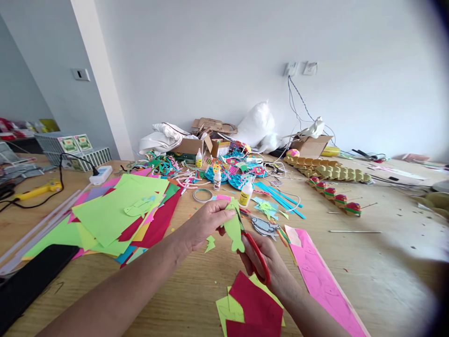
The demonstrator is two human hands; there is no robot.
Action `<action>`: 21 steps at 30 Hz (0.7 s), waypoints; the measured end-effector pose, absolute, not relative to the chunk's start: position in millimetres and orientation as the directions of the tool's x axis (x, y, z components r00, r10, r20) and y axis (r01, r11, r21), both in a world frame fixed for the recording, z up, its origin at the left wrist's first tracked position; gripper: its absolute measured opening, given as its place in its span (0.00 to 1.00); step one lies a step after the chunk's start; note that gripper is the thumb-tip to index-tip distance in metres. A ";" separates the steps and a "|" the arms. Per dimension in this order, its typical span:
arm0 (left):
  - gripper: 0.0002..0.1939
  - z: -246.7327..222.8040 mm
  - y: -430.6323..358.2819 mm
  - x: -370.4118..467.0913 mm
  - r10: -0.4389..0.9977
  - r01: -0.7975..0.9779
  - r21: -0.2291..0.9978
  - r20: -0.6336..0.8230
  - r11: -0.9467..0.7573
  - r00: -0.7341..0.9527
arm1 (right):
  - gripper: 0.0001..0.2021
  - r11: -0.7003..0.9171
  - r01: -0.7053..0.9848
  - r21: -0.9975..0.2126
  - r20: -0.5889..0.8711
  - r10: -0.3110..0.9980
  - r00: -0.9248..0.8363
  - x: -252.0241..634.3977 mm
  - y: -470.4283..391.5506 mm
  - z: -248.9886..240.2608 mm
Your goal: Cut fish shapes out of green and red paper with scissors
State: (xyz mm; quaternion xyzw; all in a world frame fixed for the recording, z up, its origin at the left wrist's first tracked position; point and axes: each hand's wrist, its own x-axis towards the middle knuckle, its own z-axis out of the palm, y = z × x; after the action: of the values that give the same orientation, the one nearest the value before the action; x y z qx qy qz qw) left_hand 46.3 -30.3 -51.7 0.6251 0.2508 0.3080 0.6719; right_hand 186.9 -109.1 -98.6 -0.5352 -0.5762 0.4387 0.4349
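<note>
My left hand (pixel 209 219) pinches a light green paper fish (pixel 233 229) by its upper end, above the table. Its tail points down toward me. My right hand (pixel 264 260) is wrapped round the red handles of a pair of scissors (pixel 262 267). The scissor blades lie along the right edge of the green paper, partly hidden by it. A small green scrap (pixel 209 244) is just below my left hand. Beyond my right hand lies a grey fish cutout (pixel 265 227). Red and yellow-green paper pieces (pixel 257 299) are on the table near my right forearm.
Coloured paper sheets (pixel 115 210) are piled at the left, beside a black phone-like slab (pixel 35 281). Glue bottles (pixel 246 193) and a tape roll (pixel 202 195) stand ahead. A pink paper strip (pixel 322 276) and an egg-carton caterpillar (pixel 335 196) lie at right.
</note>
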 end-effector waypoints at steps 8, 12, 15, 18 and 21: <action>0.10 -51.6 -32.5 47.3 0.705 -0.091 0.995 0.083 -0.026 0.704 | 0.20 0.066 0.286 -0.956 0.047 0.996 -0.070 186.8 -110.8 -95.0; 0.10 -51.8 -31.9 46.7 0.687 -0.077 0.997 0.076 -0.029 0.723 | 0.21 0.078 0.307 -0.949 0.059 0.996 -0.073 187.2 -110.9 -94.0; 0.11 -52.2 -31.2 46.5 0.689 -0.069 0.997 0.067 -0.024 0.722 | 0.21 0.081 0.308 -0.948 0.064 0.996 -0.064 187.0 -110.8 -94.2; 0.10 -52.5 -30.5 46.1 0.695 -0.066 0.998 0.059 -0.017 0.717 | 0.21 0.068 0.302 -0.951 0.055 0.997 -0.052 186.2 -110.9 -92.9; 0.10 -52.5 -29.3 45.4 0.698 -0.065 0.998 0.054 -0.011 0.714 | 0.20 0.048 0.291 -0.955 0.036 0.998 -0.045 185.4 -111.5 -90.5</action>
State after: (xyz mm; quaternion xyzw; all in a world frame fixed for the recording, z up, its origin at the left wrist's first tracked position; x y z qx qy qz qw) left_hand 45.4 -29.3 -52.5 0.6495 0.2434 0.2892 0.6598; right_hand 185.4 -111.5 -90.5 -0.5478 -0.5886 0.4195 0.4213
